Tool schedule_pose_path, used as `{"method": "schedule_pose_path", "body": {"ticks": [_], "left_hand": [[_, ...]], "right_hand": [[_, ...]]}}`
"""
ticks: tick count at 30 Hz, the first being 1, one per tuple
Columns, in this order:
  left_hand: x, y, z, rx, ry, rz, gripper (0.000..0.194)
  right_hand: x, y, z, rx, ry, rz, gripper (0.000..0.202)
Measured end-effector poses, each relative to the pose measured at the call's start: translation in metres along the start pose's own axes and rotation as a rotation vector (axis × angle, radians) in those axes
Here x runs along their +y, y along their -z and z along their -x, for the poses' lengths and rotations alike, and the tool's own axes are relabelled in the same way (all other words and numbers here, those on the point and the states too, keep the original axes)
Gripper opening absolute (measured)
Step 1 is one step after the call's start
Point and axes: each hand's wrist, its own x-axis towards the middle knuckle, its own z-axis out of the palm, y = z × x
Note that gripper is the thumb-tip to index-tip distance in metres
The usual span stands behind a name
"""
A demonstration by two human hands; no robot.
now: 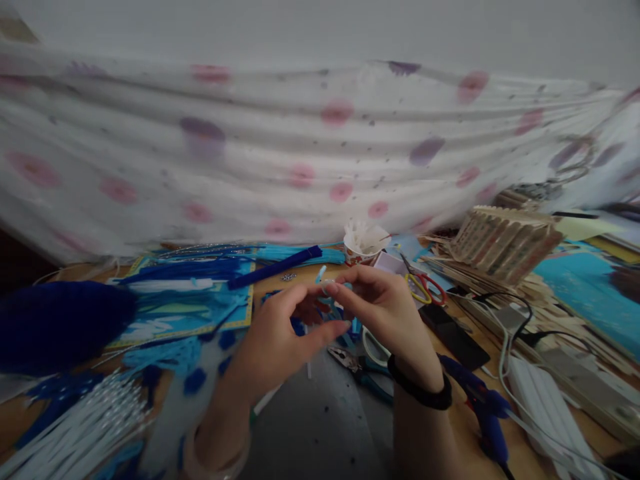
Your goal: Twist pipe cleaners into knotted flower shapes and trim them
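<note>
Behind the work hung a flowered cloth (240, 173); below the hands lay a grey mat (320, 430). My left hand (280, 333) and right hand (387, 310) met above the mat. The glue gun (493, 403) lay to the right, the pliers (345, 359) just below my hands in view. The strip (321, 273), pale blue, was between the hands, one tip pointing up. My right thumb and forefinger pinched it; my left thumb stood apart, and I could not tell whether other left fingers clamped it. A light pinch, I judged, suited so thin a piece: one hand steadying, the other turning.
</note>
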Motion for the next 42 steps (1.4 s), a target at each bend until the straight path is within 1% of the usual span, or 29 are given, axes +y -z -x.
{"method": "schedule_pose_path", "body": {"ticks": [2, 3, 4, 6, 10, 11, 12, 14, 16, 19, 22, 24, 26, 28, 30, 32, 34, 37, 40, 42], "left_hand": [[0.002, -0.007, 0.001, 0.044, 0.013, -0.041, 0.023], [0.003, -0.010, 0.001, 0.030, 0.024, -0.043, 0.018], [0.003, -0.012, 0.001, -0.012, 0.034, -0.030, 0.016], [0.002, -0.012, 0.001, -0.143, 0.069, 0.044, 0.018], [0.001, 0.002, 0.001, -0.427, 0.130, 0.268, 0.016], [0.001, 0.005, 0.001, -0.467, 0.129, 0.303, 0.017], [0.002, 0.008, 0.001, -0.481, 0.115, 0.310, 0.019], [0.003, 0.010, 0.001, -0.434, 0.056, 0.234, 0.023], [0.004, 0.009, 0.001, -0.361, -0.010, 0.094, 0.026], [0.003, 0.006, 0.001, -0.272, -0.073, -0.076, 0.020], [-0.001, 0.010, 0.001, -0.180, -0.138, -0.098, 0.016], [-0.006, 0.017, 0.000, -0.185, -0.179, -0.075, 0.017], [-0.009, 0.024, -0.001, -0.229, -0.210, -0.046, 0.019], [-0.011, 0.028, -0.003, -0.274, -0.211, 0.014, 0.020], [-0.012, 0.026, -0.004, -0.296, -0.150, 0.128, 0.021], [-0.011, 0.020, -0.004, -0.304, -0.057, 0.307, 0.022], [-0.009, 0.011, -0.005, -0.314, 0.031, 0.509, 0.023], [-0.009, -0.003, -0.007, -0.368, 0.139, 0.759, 0.028], [-0.010, -0.018, -0.009, -0.505, 0.229, 0.903, 0.033], [-0.011, -0.026, -0.009, -0.612, 0.258, 0.927, 0.033]], "right_hand": [[0.000, -0.002, 0.000, 0.010, 0.011, 0.031, 0.022], [-0.001, -0.002, 0.000, 0.005, 0.014, 0.040, 0.021], [-0.001, -0.002, 0.000, -0.007, 0.007, 0.040, 0.021], [-0.002, -0.001, 0.000, -0.046, -0.016, 0.008, 0.024], [-0.002, 0.007, 0.001, -0.154, -0.070, -0.179, 0.031], [-0.002, 0.008, 0.001, -0.175, -0.086, -0.232, 0.032], [-0.002, 0.009, 0.001, -0.194, -0.106, -0.283, 0.033], [-0.002, 0.010, 0.001, -0.212, -0.138, -0.352, 0.034], [-0.002, 0.010, 0.001, -0.198, -0.157, -0.374, 0.035], [-0.001, 0.008, 0.000, -0.156, -0.167, -0.341, 0.036], [-0.001, 0.007, 0.000, -0.113, -0.145, -0.280, 0.036], [0.000, 0.007, -0.001, -0.123, -0.134, -0.270, 0.037], [0.000, 0.008, -0.001, -0.159, -0.139, -0.286, 0.038], [0.001, 0.008, -0.001, -0.189, -0.144, -0.305, 0.039], [0.001, 0.008, -0.001, -0.219, -0.145, -0.329, 0.040], [0.003, 0.007, -0.001, -0.226, -0.137, -0.353, 0.039], [0.004, 0.007, -0.001, -0.195, -0.123, -0.367, 0.039], [0.006, 0.006, -0.001, -0.120, -0.089, -0.390, 0.039], [0.003, 0.006, 0.000, -0.041, -0.084, -0.414, 0.039], [-0.002, 0.006, 0.001, 0.025, -0.091, -0.365, 0.040]]}}
